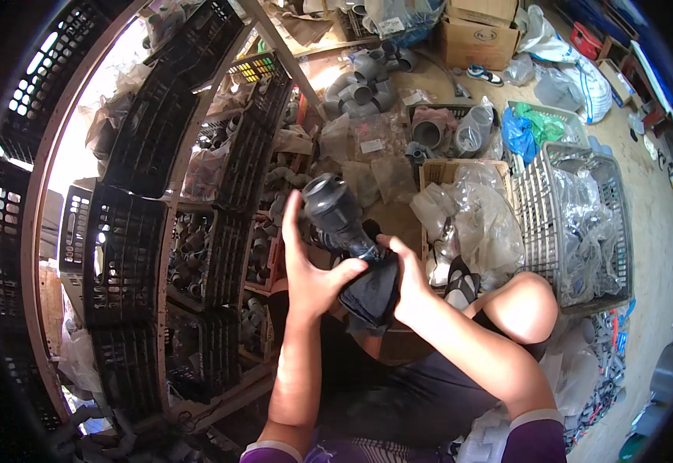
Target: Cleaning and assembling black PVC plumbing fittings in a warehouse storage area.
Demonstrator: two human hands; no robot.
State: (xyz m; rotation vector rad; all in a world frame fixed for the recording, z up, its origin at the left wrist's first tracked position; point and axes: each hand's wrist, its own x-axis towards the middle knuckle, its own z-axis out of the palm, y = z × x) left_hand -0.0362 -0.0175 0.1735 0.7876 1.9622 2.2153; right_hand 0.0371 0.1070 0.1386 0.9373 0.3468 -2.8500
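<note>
In front of my lap I hold a dark tubular piece point(335, 208) tilted up and to the left. Its upper end is a round, grey-rimmed opening, and its kind is not certain. Dark, soft-looking black material, like cloth point(371, 293), surrounds its lower end. My left hand point(309, 274) is along the left side, long fingers extended beside the tube and thumb across its lower part. From the right, my right hand point(408, 278) grips the black material near the bottom; most of its fingers are hidden behind it.
At left, shelving holds black crates point(128, 255) of grey pipe fittings point(190, 258). Ahead, larger grey fittings point(363, 85) lie on the floor. To the right stand a tan crate point(510, 189) of clear bags and a grey crate point(622, 231). Small grey pieces point(602, 370) are scattered at lower right.
</note>
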